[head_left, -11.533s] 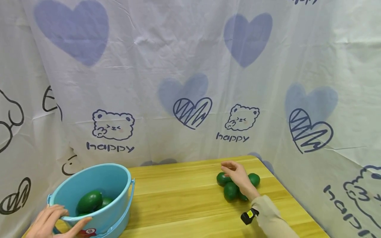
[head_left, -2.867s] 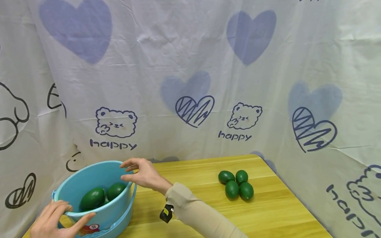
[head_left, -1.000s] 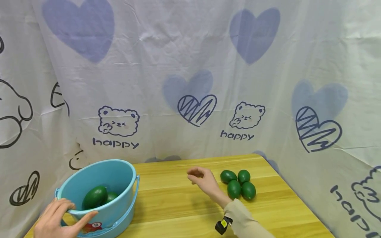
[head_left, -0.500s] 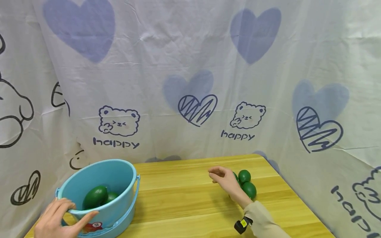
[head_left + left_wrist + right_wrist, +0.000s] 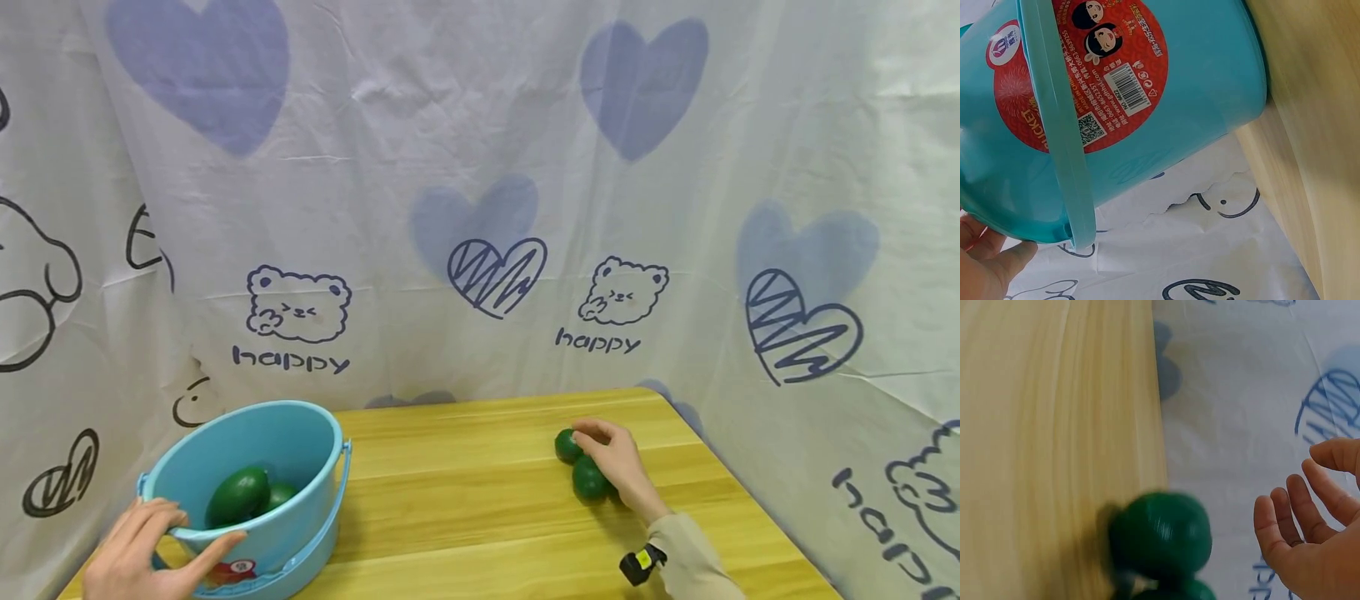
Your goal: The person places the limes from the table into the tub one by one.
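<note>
On the left of the table stands a light blue bucket point(image 5: 300, 533). My left hand point(image 5: 142, 554) grips its near-left rim, fingers over the edge and thumb along the outside. Inside, a glossy dark green oval fruit point(image 5: 238, 497) lies beside another fruit point(image 5: 281, 497). My right hand point(image 5: 618, 458) is over a small cluster at the far right, partly hiding it; a fruit point(image 5: 567, 446) and a second one point(image 5: 590, 479) show beside it. In the right wrist view my hand point(image 5: 1310, 537) has loosely curved, spread fingers, apart from a blurred fruit point(image 5: 1163, 534).
The wooden table point(image 5: 450, 500) ends just behind the cluster, against a white curtain point(image 5: 480, 358) printed with hearts and bears. Another curtain side point(image 5: 825, 433) rises along the right edge. The bucket's handle point(image 5: 343, 483) hangs down on its right side.
My right hand was at the bucket's right rim 2.9 s ago. It has since moved right across the table to the fruit cluster. The left hand has stayed on the rim.
</note>
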Demonstrator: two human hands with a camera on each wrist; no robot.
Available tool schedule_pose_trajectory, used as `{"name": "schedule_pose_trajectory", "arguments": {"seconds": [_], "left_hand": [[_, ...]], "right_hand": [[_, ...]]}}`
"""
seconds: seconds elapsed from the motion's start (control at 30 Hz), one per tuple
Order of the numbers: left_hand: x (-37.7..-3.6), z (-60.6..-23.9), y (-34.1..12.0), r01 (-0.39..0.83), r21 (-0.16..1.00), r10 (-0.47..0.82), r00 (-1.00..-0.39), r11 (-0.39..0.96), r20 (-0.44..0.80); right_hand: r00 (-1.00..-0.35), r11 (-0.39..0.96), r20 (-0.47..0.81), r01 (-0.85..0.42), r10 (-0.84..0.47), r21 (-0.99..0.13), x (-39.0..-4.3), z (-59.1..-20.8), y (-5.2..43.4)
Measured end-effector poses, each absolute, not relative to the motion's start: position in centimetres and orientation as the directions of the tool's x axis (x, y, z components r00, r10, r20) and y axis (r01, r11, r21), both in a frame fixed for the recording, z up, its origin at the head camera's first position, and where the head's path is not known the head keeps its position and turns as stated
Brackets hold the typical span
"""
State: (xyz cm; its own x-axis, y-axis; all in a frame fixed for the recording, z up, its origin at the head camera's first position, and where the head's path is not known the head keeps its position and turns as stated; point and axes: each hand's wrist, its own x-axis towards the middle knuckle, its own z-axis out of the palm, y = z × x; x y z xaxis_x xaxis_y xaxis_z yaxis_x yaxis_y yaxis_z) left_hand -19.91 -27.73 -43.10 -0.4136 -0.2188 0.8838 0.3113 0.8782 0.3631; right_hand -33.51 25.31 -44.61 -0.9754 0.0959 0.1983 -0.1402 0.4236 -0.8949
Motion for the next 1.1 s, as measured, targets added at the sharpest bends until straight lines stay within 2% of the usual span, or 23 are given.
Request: {"name": "schedule_pose_trajectory", "arguments": {"seconds": [0.23,0.4,0.67,1.1], "left_hand": [[-19.8,-42.9,-27.6,0.283,0.378,-0.231,-0.439,0.881,0.868],[-19.7,-42.8,-27.5,0.268,0.383,-0.239,-0.445,0.884,0.863],[-19.7,-42.9,-27.6,0.269,0.381,-0.238,-0.442,0.885,0.865],[-20.1,-43.3,-28.3,0.371,0.324,-0.171,-0.389,0.87,0.905]], "right_hand": [[-0.962,0.548,0.235,-0.123,0.14,-0.827,-33.2,-45.7,28.8],[-0.965,0.627,0.216,-0.075,0.151,-0.775,-32.7,-46.3,30.3],[-0.976,0.71,0.187,-0.052,0.113,-0.702,-32.3,-46.8,31.4],[-0.995,0.667,0.043,0.028,0.09,-0.745,-32.2,-47.8,32.1]]}}
